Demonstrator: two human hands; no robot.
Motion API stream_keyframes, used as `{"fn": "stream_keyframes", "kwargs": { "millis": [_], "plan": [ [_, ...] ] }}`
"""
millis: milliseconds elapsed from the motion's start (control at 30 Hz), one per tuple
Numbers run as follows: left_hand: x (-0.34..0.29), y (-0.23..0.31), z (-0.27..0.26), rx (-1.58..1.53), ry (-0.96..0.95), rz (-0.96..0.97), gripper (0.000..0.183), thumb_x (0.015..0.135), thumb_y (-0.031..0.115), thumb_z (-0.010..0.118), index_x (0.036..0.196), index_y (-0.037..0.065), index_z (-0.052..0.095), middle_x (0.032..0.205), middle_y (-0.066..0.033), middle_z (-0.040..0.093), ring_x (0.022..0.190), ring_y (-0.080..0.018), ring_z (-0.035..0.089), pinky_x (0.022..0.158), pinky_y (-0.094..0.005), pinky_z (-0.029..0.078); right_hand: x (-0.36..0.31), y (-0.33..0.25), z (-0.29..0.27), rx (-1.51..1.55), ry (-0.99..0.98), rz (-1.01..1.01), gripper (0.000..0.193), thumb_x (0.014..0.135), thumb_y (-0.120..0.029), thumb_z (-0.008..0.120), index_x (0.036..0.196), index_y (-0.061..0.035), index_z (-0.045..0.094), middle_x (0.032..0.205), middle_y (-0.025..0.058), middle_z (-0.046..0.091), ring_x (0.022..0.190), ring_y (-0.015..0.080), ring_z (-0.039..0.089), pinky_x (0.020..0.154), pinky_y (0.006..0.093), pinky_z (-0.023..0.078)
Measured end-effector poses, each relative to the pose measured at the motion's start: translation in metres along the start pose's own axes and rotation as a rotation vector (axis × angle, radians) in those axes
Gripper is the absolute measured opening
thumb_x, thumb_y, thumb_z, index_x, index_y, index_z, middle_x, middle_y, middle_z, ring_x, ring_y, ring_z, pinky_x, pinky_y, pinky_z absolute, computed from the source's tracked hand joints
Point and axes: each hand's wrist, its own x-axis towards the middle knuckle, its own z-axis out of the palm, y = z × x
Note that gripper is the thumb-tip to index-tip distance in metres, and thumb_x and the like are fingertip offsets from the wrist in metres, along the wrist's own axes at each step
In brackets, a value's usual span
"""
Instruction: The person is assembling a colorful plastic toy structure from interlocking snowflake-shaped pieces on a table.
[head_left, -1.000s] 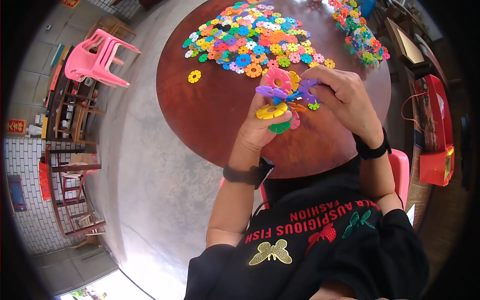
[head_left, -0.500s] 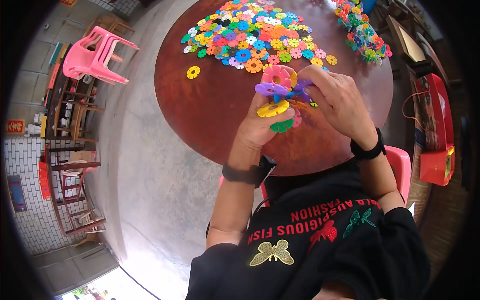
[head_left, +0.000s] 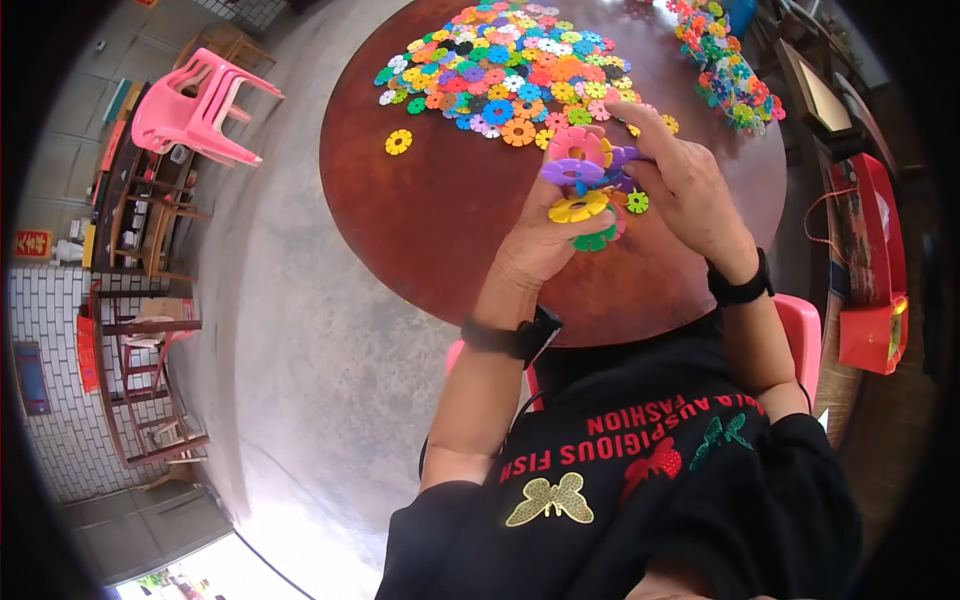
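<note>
Above the near part of the round table, my left hand [head_left: 545,238] grips a cluster of interlocking plastic flower discs. A pink disc [head_left: 570,148] and a purple disc [head_left: 570,172] sit at its top. Beneath them are a yellow disc [head_left: 577,208] and a green disc [head_left: 597,240], by my left thumb. On the cluster's right side, my right hand [head_left: 690,185] has its thumb against another purple disc [head_left: 622,160], its index finger raised and apart. A lime-green disc [head_left: 637,202] shows beside the cluster; I cannot tell if it is attached.
A wide pile of loose flower discs [head_left: 500,75] covers the far part of the dark red table [head_left: 400,220]. One yellow disc [head_left: 398,142] lies apart at left. Joined discs [head_left: 735,90] stand at the far right. Pink chairs [head_left: 195,105] are stacked at left; a red bag [head_left: 870,250] is at right.
Both hands and the cluster have shifted slightly right in view. My right index finger has lifted off the purple disc. The lime-green disc shows more fully.
</note>
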Motion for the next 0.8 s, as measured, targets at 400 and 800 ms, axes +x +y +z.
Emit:
{"fn": "stream_keyframes", "kwargs": {
  "millis": [400,800],
  "plan": [
    [0.006,0.049,-0.064,-0.259,0.388,0.546,0.034,0.078,-0.001,0.058,0.112,0.004,0.052,0.103,-0.0078,0.06,0.09,-0.022,0.062,0.077,-0.0383,0.053,0.022,0.017,-0.013,-0.07,-0.218,-0.005,0.024,0.083,-0.011,0.058,0.106,-0.0041,0.054,0.084,0.0141,0.059,0.077,0.0323,0.058,0.067,0.0395,0.044],
    [-0.001,0.049,-0.077,-0.461,0.292,0.658,0.033,0.084,-0.001,0.054,0.117,0.001,0.052,0.11,-0.0124,0.061,0.104,-0.0281,0.058,0.098,-0.0477,0.042,0.088,0.051,0.116,-0.343,-0.491,0.018,0.032,0.082,-0.017,0.063,0.112,-0.0087,0.057,0.11,0.0158,0.049,0.096,0.0332,0.058,0.08,0.0428,0.048]
  ]
}}
